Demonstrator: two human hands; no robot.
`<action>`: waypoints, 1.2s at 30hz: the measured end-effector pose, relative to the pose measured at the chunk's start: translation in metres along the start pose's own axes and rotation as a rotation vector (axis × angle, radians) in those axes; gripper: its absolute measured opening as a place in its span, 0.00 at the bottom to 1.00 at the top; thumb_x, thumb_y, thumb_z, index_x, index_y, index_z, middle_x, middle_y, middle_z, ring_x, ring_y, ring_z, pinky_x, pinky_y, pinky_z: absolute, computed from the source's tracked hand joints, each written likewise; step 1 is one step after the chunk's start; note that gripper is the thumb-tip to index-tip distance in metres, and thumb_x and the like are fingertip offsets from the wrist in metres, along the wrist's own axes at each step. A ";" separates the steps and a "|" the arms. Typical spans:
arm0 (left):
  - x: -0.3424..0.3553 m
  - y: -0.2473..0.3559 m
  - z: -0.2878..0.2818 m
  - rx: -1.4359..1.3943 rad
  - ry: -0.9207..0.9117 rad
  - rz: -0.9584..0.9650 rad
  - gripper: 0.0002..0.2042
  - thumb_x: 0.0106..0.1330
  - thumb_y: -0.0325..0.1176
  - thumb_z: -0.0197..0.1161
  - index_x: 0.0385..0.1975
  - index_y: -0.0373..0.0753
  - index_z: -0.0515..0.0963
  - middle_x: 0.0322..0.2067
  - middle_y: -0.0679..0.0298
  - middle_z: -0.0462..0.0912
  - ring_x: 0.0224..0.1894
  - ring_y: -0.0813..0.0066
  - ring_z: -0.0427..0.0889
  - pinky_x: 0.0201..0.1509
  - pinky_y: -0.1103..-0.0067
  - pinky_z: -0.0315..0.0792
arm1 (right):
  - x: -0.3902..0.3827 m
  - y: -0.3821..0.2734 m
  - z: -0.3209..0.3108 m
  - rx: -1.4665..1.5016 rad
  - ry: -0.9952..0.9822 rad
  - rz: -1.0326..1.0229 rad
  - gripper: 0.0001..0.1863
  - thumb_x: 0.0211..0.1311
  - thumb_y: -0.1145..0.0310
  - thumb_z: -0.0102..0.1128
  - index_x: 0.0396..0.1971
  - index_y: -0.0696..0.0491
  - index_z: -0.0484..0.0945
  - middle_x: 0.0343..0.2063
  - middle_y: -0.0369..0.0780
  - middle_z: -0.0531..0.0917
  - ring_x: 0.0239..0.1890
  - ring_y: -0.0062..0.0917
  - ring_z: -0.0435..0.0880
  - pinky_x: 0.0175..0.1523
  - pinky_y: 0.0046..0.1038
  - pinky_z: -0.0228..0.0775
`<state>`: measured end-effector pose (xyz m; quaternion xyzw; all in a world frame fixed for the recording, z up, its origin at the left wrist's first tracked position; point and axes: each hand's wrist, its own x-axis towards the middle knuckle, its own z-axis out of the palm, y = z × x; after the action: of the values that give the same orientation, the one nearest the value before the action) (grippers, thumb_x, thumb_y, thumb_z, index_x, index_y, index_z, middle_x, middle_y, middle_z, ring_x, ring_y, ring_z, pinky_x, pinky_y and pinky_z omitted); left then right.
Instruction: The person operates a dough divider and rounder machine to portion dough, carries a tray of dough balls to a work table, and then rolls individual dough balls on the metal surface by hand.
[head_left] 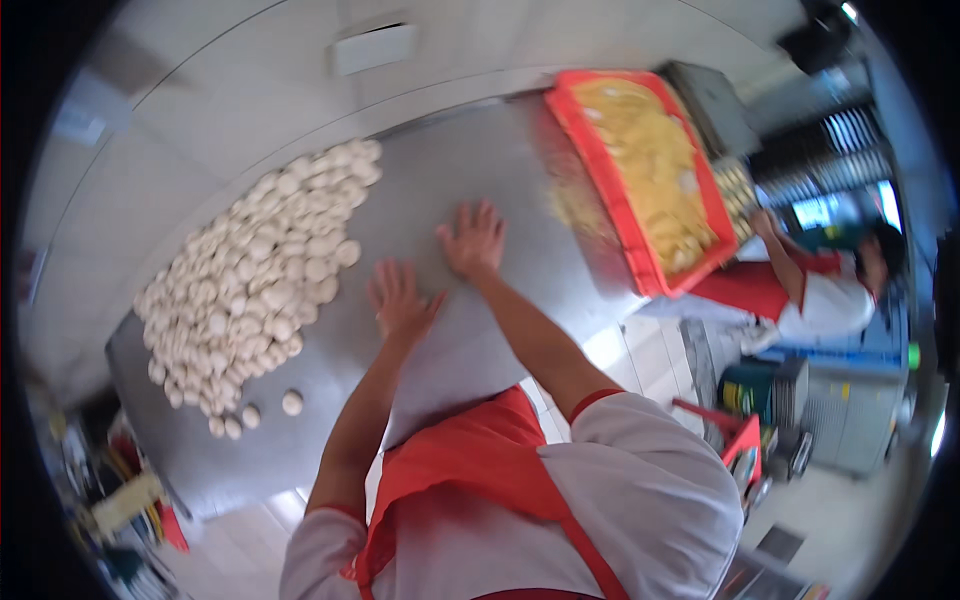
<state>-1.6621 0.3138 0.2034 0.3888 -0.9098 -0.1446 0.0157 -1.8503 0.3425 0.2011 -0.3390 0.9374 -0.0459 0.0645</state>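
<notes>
Both my hands are over the bare middle of the metal table [480, 140], fingers spread and nothing in them. My left hand [402, 306] is the nearer one, to the right of a big heap of round, pale dough pieces [255, 270]. Slightly farther off and to the right is my right hand [474, 243]. I cannot tell whether the palms press on the metal or hover just above it. A few dough pieces lie apart at the heap's near edge, one of them a single round [292, 402].
A red tray [597, 150] of yellow crumb-like stuff stands at the table's right end, with yellow crumbs spilled beside it. Past it a co-worker [825, 295] in a red apron reaches toward a smaller tray of pieces [737, 195]. A tiled wall runs behind the table.
</notes>
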 end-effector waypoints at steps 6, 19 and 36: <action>-0.086 -0.008 -0.002 -0.450 -0.257 -0.074 0.24 0.66 0.44 0.62 0.57 0.37 0.73 0.57 0.48 0.74 0.58 0.48 0.73 0.57 0.58 0.68 | -0.141 0.049 0.025 0.671 0.103 0.138 0.19 0.67 0.58 0.57 0.51 0.54 0.74 0.45 0.45 0.81 0.50 0.42 0.79 0.53 0.51 0.67; 0.178 -0.074 -0.086 0.215 0.438 -0.082 0.23 0.61 0.43 0.64 0.54 0.39 0.75 0.42 0.56 0.79 0.50 0.54 0.76 0.49 0.64 0.73 | -0.008 0.177 -0.160 2.361 0.468 0.407 0.35 0.68 0.47 0.54 0.64 0.57 0.63 0.53 0.48 0.75 0.56 0.37 0.75 0.63 0.41 0.68; -0.166 -0.102 -0.035 -0.611 0.162 -0.258 0.10 0.50 0.27 0.74 0.28 0.35 0.79 0.29 0.57 0.79 0.39 0.54 0.79 0.44 0.65 0.76 | 0.057 -0.147 -0.032 0.720 0.051 -0.125 0.23 0.62 0.72 0.56 0.58 0.51 0.68 0.42 0.51 0.82 0.45 0.51 0.81 0.52 0.45 0.73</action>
<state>-1.4701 0.3562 0.2224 0.4884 -0.7634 -0.3800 0.1850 -1.8059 0.1950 0.2471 -0.3501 0.8401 -0.3851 0.1531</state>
